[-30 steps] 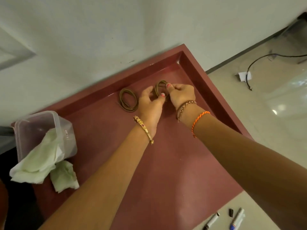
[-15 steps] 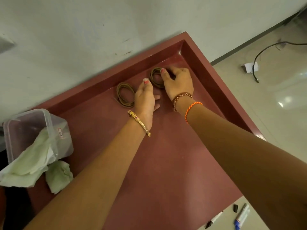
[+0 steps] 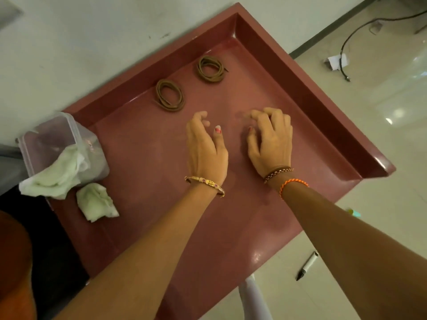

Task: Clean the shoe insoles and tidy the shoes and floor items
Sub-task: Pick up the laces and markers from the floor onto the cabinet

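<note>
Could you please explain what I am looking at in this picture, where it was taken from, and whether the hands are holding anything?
There is no machine here: a person wears a camera on the head, looking down at their own two bare arms. Both hands hover over a dark red tray-like table with a raised rim. The left hand and the right hand have loosely curled fingers and hold nothing. Beyond them lie two coiled brown shoelaces, one nearer the left and one nearer the corner. At the left edge stands a clear plastic box with a pale green cloth hanging out, and a second crumpled cloth beside it. A marker lies on the floor.
</note>
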